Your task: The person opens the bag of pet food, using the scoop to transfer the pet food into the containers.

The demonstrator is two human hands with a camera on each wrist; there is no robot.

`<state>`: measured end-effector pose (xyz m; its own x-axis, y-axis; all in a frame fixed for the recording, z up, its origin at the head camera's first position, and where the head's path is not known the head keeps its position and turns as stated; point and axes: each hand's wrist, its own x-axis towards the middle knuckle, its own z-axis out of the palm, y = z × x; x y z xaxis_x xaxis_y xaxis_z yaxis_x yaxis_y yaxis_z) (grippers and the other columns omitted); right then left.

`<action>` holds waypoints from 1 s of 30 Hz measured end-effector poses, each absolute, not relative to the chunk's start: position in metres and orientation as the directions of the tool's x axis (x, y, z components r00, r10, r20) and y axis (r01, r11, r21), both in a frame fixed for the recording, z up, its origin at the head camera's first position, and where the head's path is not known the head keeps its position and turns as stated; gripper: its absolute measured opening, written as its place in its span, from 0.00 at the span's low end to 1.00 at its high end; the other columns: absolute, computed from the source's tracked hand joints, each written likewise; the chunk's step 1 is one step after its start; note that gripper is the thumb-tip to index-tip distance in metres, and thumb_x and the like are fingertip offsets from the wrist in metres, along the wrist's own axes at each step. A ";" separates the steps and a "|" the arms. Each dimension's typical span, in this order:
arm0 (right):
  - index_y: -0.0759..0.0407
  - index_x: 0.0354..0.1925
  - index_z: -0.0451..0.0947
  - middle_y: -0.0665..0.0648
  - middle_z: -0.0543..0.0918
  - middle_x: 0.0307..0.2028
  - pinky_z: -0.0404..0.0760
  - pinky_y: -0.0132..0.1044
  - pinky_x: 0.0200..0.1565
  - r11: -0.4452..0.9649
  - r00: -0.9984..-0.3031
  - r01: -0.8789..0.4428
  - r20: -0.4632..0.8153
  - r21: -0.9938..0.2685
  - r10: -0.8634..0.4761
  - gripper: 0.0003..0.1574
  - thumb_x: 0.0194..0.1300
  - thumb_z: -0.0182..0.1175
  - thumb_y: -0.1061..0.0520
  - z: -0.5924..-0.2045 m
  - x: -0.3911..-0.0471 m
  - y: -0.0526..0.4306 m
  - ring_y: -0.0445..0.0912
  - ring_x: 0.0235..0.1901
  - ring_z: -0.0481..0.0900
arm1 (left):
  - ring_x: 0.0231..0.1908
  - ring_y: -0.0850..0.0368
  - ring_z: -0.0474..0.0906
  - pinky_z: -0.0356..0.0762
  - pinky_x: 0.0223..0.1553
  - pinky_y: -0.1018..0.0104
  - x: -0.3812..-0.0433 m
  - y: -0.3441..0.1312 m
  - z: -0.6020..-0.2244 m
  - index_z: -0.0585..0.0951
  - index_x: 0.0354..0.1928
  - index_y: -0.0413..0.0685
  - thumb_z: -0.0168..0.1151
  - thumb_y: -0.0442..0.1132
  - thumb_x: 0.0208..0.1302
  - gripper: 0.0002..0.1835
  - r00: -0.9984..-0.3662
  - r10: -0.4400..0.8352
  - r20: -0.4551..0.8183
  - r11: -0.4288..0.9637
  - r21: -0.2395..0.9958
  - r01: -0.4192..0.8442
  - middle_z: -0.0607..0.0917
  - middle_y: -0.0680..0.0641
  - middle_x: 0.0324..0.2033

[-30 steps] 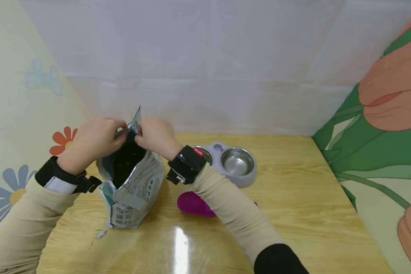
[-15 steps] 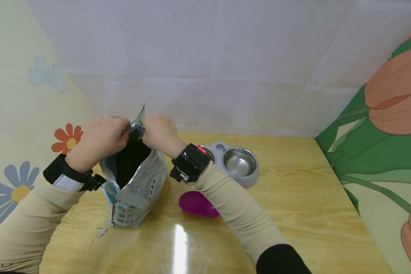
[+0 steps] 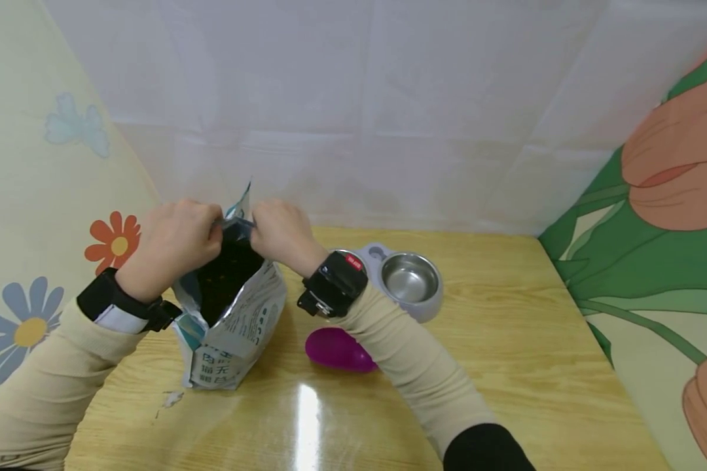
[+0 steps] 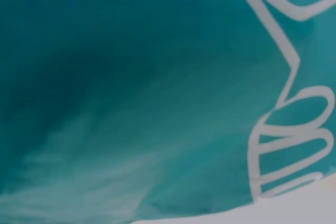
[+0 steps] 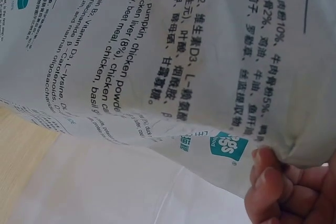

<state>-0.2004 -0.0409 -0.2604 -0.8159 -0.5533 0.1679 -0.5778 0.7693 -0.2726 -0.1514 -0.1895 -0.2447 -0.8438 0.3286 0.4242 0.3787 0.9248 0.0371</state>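
Note:
A silver-white pet food bag [image 3: 244,337] stands on the table at the left in the head view. Its mouth gapes, and the dark inside shows small bits. My left hand [image 3: 175,241] grips the left part of the bag's far rim; its fingertips are mostly hidden. The right hand [image 3: 284,237] pinches the same rim a short way to the right. In the right wrist view, curled fingers [image 5: 289,192] hold the edge of the printed bag [image 5: 136,77]. Teal bag film [image 4: 136,87] with a white line drawing fills the left wrist view, with no hand visible there.
Right of the bag, a grey double-bowl stand [image 3: 427,311] carries steel bowls, the left one partly behind my right wrist. A magenta scoop [image 3: 336,350] lies partly under the right forearm. A torn whitish scrap [image 3: 173,398] lies on the wooden table [image 3: 524,366].
My hands have drawn a little apart, the right one moving rightward, and the rim between them is stretched wider. The bag's mouth shows more of its inside.

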 end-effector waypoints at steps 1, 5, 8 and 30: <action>0.54 0.18 0.69 0.49 0.71 0.17 0.65 0.29 0.16 0.769 -0.815 -0.579 0.172 -0.272 -0.553 0.10 0.53 0.55 0.63 -0.261 -0.200 -0.040 0.41 0.16 0.67 | 0.10 0.55 0.57 0.52 0.11 0.65 -0.152 -0.189 -0.245 0.68 0.13 0.45 0.50 0.29 0.50 0.11 -0.843 0.326 0.428 0.925 0.040 0.378 0.61 0.50 0.10; 0.55 0.19 0.70 0.49 0.71 0.17 0.65 0.29 0.17 0.771 -0.813 -0.582 0.191 -0.259 -0.549 0.09 0.53 0.55 0.62 -0.262 -0.200 -0.038 0.41 0.17 0.67 | 0.10 0.55 0.57 0.52 0.10 0.65 -0.151 -0.188 -0.246 0.69 0.13 0.44 0.49 0.29 0.49 0.11 -0.835 0.318 0.448 0.925 0.046 0.377 0.60 0.50 0.09; 0.55 0.19 0.71 0.50 0.72 0.18 0.65 0.29 0.18 0.771 -0.813 -0.583 0.201 -0.257 -0.547 0.09 0.54 0.55 0.61 -0.262 -0.199 -0.037 0.41 0.18 0.68 | 0.10 0.55 0.57 0.52 0.10 0.65 -0.151 -0.187 -0.247 0.68 0.13 0.43 0.49 0.28 0.48 0.11 -0.824 0.313 0.472 0.927 0.039 0.374 0.60 0.50 0.09; 0.55 0.17 0.72 0.49 0.72 0.16 0.65 0.31 0.18 0.767 -0.799 -0.597 0.254 -0.233 -0.545 0.11 0.55 0.56 0.59 -0.264 -0.195 -0.031 0.42 0.17 0.68 | 0.09 0.53 0.59 0.53 0.09 0.63 -0.153 -0.194 -0.246 0.76 0.20 0.41 0.50 0.32 0.48 0.06 -0.856 0.228 0.464 0.953 0.072 0.293 0.65 0.48 0.10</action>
<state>-0.1946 -0.0307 -0.2645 -0.7991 -0.5447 0.2545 -0.5973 0.7673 -0.2334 -0.1530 -0.1940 -0.2464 -0.8557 0.2280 0.4645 0.2931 0.9534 0.0720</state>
